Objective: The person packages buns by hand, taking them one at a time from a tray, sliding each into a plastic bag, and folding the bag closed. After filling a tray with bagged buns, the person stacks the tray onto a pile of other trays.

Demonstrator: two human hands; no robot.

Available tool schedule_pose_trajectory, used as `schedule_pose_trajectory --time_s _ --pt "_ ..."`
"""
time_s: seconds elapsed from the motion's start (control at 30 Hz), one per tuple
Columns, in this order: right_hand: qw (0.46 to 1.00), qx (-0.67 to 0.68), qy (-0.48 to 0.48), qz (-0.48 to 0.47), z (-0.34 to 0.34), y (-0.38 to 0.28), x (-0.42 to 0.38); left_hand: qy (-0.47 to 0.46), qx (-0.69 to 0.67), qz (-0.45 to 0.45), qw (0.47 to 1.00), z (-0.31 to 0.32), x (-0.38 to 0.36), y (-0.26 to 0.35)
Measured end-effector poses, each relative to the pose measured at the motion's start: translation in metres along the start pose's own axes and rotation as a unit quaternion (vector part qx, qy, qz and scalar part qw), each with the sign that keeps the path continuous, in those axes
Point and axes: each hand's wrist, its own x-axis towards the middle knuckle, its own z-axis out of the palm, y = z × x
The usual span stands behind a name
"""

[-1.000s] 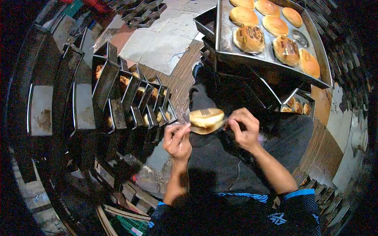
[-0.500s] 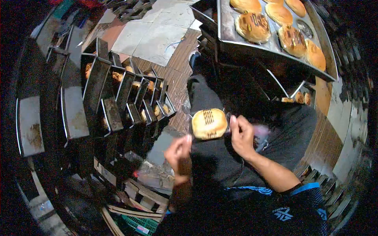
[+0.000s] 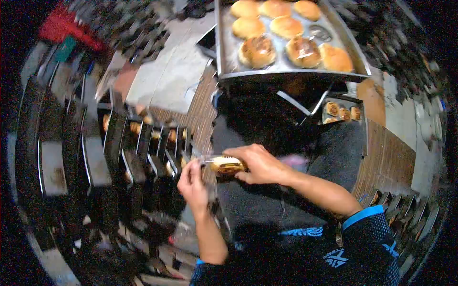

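The left hand (image 3: 193, 180) is pinching the edge of a thin clear wrapper (image 3: 206, 164), its grip closed on the film. The right hand (image 3: 257, 165) is gripping a round baked bun (image 3: 227, 165) from above, fingers curled over the crust, holding it over the lap just beside the left hand. The bun is likely handling as light, soft and easily dented (the browned top looks thin), so a broad, gentle hold at the sides is suiting it best. Farther left, narrow metal moulds (image 3: 143, 143) are standing in rows. Farthest, a metal tray (image 3: 224, 47) is carrying more buns (image 3: 286, 26).
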Motion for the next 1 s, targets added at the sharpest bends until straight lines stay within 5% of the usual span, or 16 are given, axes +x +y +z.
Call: schedule_pose_trajectory --time_s 0.03,0.13,0.17,0.2,0.27,0.3,0.33,0.37,0.43,0.53,0.57,0.6,0.67,0.83,0.97,1.0 --pt "0.999 0.043 -0.015 0.026 -0.016 -0.001 0.002 0.007 -0.023 0.015 1.000 0.002 0.002 0.007" --pt "0.980 0.131 0.150 0.023 -0.078 -0.003 -0.022 -0.019 -0.084 -0.015 0.996 0.013 0.005 -0.008" --pt "0.976 0.045 0.212 -0.022 -0.111 0.002 -0.030 -0.044 -0.106 0.008 0.993 0.026 0.005 -0.013" --pt "0.949 0.178 0.252 0.062 -0.141 0.001 -0.040 -0.072 -0.085 0.026 0.993 0.043 0.002 -0.017" --pt "0.900 0.175 0.352 0.187 -0.210 -0.012 -0.044 -0.163 -0.053 -0.002 0.985 0.078 -0.013 -0.013" --pt "0.891 0.163 0.417 0.071 -0.244 0.052 -0.041 -0.229 -0.040 -0.048 0.971 0.094 -0.022 -0.005" --pt "0.849 0.126 0.502 0.104 -0.261 0.046 -0.026 -0.255 0.045 0.069 0.963 0.110 -0.028 -0.006" --pt "0.866 -0.068 0.474 0.141 -0.292 0.064 -0.035 -0.273 0.130 0.185 0.935 0.124 -0.032 -0.011" --pt "0.694 -0.509 0.506 0.056 -0.304 0.086 -0.049 -0.274 0.243 0.233 0.901 0.143 -0.041 -0.036" --pt "0.798 -0.351 0.485 0.070 -0.224 0.034 -0.072 -0.366 0.204 0.187 0.889 0.138 -0.038 -0.069" --pt "0.825 -0.341 0.443 -0.082 -0.188 0.027 -0.075 -0.428 0.171 0.159 0.873 0.135 -0.038 -0.070" --pt "0.876 -0.308 0.349 -0.126 -0.152 0.049 -0.093 -0.415 0.148 0.188 0.878 0.132 -0.039 -0.065" --pt "0.961 -0.208 0.176 0.047 -0.080 0.044 -0.103 -0.422 0.165 0.185 0.872 0.134 -0.038 -0.057" --pt "0.951 -0.095 0.225 0.190 -0.021 0.073 -0.137 -0.402 0.195 0.214 0.869 0.143 -0.047 -0.057" --pt "0.912 -0.131 0.384 0.049 -0.047 0.063 -0.138 -0.369 0.136 0.108 0.913 0.141 -0.047 -0.023" --pt "0.882 -0.142 0.446 0.049 -0.062 0.051 -0.141 -0.392 0.138 0.224 0.882 0.142 -0.034 -0.037"
